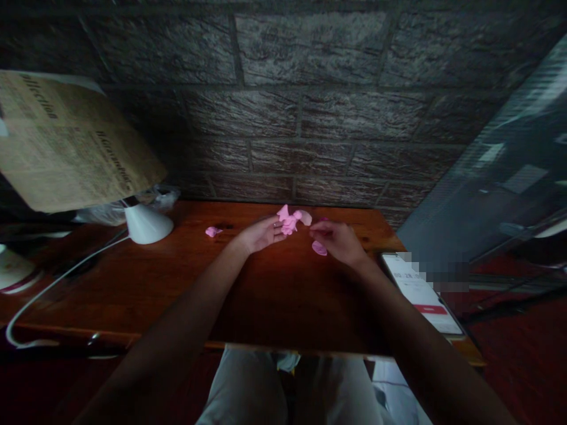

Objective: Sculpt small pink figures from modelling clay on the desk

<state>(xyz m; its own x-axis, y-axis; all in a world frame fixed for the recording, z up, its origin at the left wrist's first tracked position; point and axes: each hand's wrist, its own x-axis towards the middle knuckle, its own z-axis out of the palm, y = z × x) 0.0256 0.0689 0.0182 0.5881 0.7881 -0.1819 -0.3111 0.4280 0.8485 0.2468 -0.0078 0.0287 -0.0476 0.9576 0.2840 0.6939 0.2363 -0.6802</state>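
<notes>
My left hand (264, 234) is palm up over the far side of the wooden table, its fingers closed around a lumpy pink shape (290, 222) that looks like modelling clay. A paler rounded pink flap (305, 218) sticks out from the right of that shape. Just to the right, my right hand (340, 241) has its thumb and fingers pinched together; whatever is between them is too small to make out. Below its fingertips a flat pink oval piece (319, 248) lies on the table. Farther left rests a small pink lump (213, 231).
The wooden table (186, 289) meets a dark brick wall (274, 118). A lamp with a newsprint shade (80, 147) and white base (147, 223) stands left, its white cable (66, 277) trailing forward. A phone (423, 295) lies at the right edge; a cup (15, 268) is far left.
</notes>
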